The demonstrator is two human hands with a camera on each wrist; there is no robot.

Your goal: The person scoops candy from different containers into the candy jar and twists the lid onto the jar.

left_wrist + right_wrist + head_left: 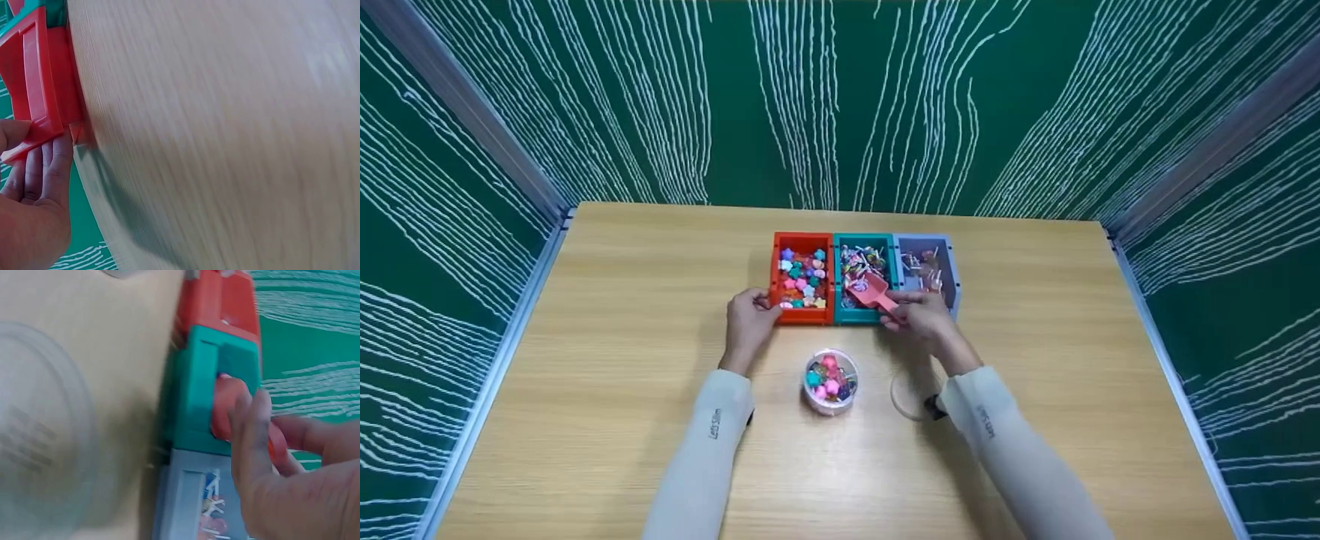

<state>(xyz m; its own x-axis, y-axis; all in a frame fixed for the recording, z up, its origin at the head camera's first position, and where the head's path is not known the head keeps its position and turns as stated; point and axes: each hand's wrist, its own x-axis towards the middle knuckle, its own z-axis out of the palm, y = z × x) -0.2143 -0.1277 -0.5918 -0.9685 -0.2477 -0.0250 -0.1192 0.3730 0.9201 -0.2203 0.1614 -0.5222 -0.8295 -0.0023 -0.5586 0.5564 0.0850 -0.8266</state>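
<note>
Three joined bins stand in a row: a red bin (804, 316) with star- and flower-shaped beads, a green bin (864, 316) with small stick-like pieces, and a grey-blue bin (954, 277) with more of them. My left hand (750, 322) grips the red bin's front left corner, thumb over the rim and fingers against its side in the left wrist view. My right hand (922, 319) holds a pink scoop (871, 291) by its handle. The scoop's head is over the green bin, with some pieces in it. A clear round tub (830, 409) of mixed colourful pieces stands before the bins.
A clear round lid (901, 409) lies on the wooden table (585, 337), right of the tub and close to the right wrist. Green walls with white wavy lines (802, 112) rise behind the table and at both sides.
</note>
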